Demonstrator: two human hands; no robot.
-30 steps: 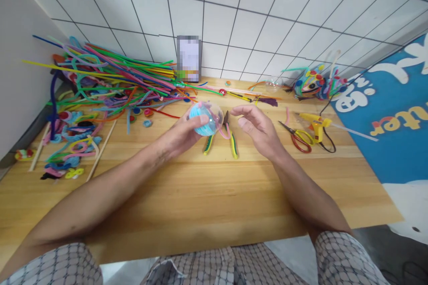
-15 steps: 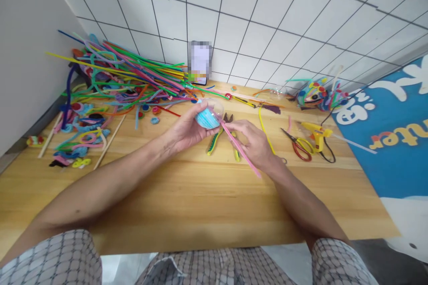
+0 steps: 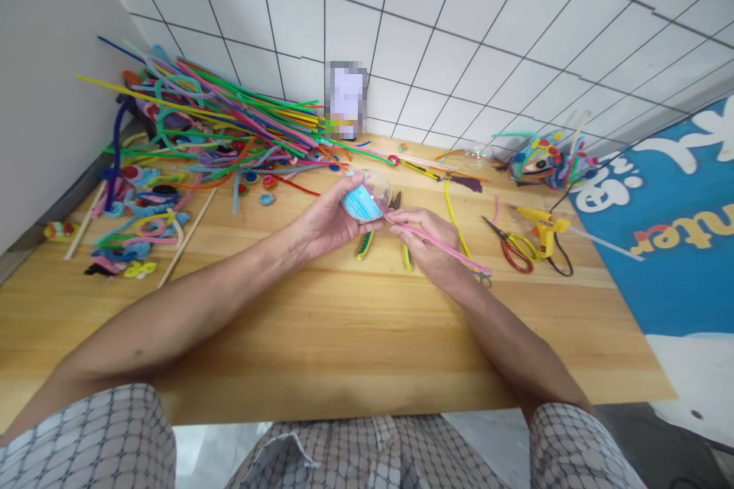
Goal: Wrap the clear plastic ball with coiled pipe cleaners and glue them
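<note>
My left hand is closed around a clear plastic ball, one side of which is covered with light-blue pipe cleaner. Between the fingertips of my right hand is a pink pipe cleaner; one end meets the ball at the edge of the blue part, and the rest trails across the hand to the lower right. Whether that end is fixed to the ball I cannot tell. Pliers with green-and-yellow handles lie on the table beneath, partly hidden by both hands.
A heap of coloured pipe cleaners fills the back left, with curled pieces and thin wooden sticks before it. A phone leans on the tiled wall. Rightward lie scissors, a yellow glue gun and decorated balls.
The pink pipe cleaner's free end has swung to the right and up, so it now lies flatter across my right hand. The ball has shifted slightly right with my left hand.
</note>
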